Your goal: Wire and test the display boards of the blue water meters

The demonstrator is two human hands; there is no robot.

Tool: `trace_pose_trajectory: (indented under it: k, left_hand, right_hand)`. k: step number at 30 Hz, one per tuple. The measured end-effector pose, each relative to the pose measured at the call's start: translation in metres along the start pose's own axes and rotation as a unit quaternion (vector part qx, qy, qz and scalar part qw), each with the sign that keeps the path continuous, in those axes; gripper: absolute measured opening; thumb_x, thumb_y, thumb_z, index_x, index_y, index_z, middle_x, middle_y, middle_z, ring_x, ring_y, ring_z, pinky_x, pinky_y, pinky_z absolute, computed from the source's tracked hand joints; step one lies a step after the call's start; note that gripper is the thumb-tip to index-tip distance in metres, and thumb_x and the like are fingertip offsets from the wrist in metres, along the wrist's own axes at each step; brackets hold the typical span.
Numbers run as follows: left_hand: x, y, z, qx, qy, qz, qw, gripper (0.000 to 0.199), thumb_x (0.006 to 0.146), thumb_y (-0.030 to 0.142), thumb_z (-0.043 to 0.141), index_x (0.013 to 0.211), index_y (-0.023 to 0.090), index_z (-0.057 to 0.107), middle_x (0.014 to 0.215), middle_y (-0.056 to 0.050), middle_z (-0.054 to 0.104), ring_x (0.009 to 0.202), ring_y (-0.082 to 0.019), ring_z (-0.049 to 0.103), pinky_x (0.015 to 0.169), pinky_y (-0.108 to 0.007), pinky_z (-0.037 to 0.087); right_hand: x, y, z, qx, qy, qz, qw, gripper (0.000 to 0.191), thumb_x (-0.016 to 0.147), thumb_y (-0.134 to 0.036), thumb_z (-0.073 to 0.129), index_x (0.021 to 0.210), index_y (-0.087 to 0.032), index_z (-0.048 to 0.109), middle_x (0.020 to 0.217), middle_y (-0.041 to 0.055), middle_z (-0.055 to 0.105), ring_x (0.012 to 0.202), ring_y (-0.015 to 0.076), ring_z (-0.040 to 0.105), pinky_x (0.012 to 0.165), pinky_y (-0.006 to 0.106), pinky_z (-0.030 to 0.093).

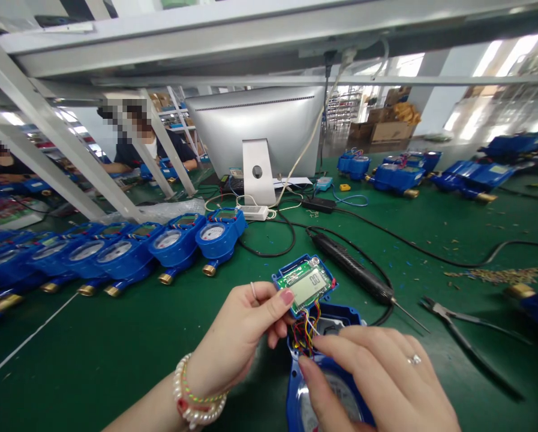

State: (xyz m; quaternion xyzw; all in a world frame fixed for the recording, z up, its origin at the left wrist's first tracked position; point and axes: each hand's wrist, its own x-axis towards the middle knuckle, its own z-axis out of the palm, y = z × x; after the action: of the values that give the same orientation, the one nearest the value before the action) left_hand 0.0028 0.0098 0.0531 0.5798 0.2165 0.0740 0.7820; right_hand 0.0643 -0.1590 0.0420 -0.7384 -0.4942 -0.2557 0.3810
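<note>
The board [312,284] is pinched by the left fingers [275,310] — presumably so the wires [303,335] beside them can be reached by the right fingers [347,353], narrowly parted over the meter [295,391]; whether wire is gripped cannot be told.

On table [129,366]: meter row [116,252] left, monitor [224,129] behind, screwdriver [350,268], pliers [443,311] right of circuit board [309,287].

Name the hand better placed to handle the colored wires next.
Right, most likely: the right hand already has its thumb and forefinger close at the wires, while the left hand is occupied holding the display board.
</note>
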Motion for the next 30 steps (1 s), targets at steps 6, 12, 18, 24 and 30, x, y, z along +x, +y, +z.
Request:
trace_pose_trajectory:
  k: [6,12,18,24,30]
  left_hand:
    - [-0.003,-0.004,-0.001,0.043,-0.006,0.014,0.999,0.034,0.078,0.042,0.071,0.066,0.012,0.060,0.050,0.002,0.056,0.043,-0.004,0.046,0.042,-0.013,0.035]
    - [-0.002,-0.004,-0.003,0.066,-0.015,0.018,0.998,0.036,0.077,0.045,0.071,0.065,0.013,0.060,0.051,0.003,0.057,0.045,-0.005,0.048,0.044,-0.014,0.037]
    - [-0.002,-0.005,-0.004,0.053,-0.021,0.020,0.998,0.034,0.077,0.044,0.072,0.066,0.013,0.061,0.052,0.002,0.058,0.045,-0.005,0.049,0.044,-0.013,0.038]
    - [-0.001,-0.006,-0.004,0.037,-0.017,0.023,0.999,0.034,0.074,0.042,0.075,0.064,0.013,0.061,0.052,0.002,0.059,0.046,-0.006,0.050,0.043,-0.014,0.039]
    - [-0.003,-0.006,-0.005,0.036,-0.016,0.021,0.999,0.030,0.075,0.039,0.075,0.065,0.013,0.062,0.052,0.002,0.061,0.046,-0.006,0.051,0.044,-0.014,0.041]
  right_hand:
    - [0.003,0.004,0.002,0.019,-0.040,0.084,0.996,0.008,0.086,-0.027,0.064,0.091,-0.021,0.060,0.085,0.0013,0.060,0.078,0.0192,0.055,0.069,0.032,0.038]
    - [0.011,0.004,-0.003,0.227,-0.214,0.246,0.918,0.026,0.096,-0.031,0.047,0.082,-0.021,0.066,0.074,0.0005,0.059,0.071,0.0166,0.056,0.066,0.026,0.045]
    - [0.024,0.001,-0.007,0.353,-0.257,0.387,0.812,0.026,0.089,-0.033,0.051,0.083,-0.017,0.071,0.075,0.0031,0.061,0.072,0.0178,0.057,0.067,0.024,0.047]
    - [0.026,0.000,0.004,0.429,-0.252,0.474,0.727,0.020,0.081,-0.031,0.061,0.080,-0.014,0.071,0.072,0.0026,0.064,0.064,0.0124,0.052,0.056,0.017,0.041]
    - [0.026,-0.003,0.003,0.391,-0.242,0.458,0.761,0.019,0.081,-0.029,0.056,0.074,-0.015,0.066,0.066,0.0006,0.062,0.057,0.0108,0.053,0.049,0.017,0.039]
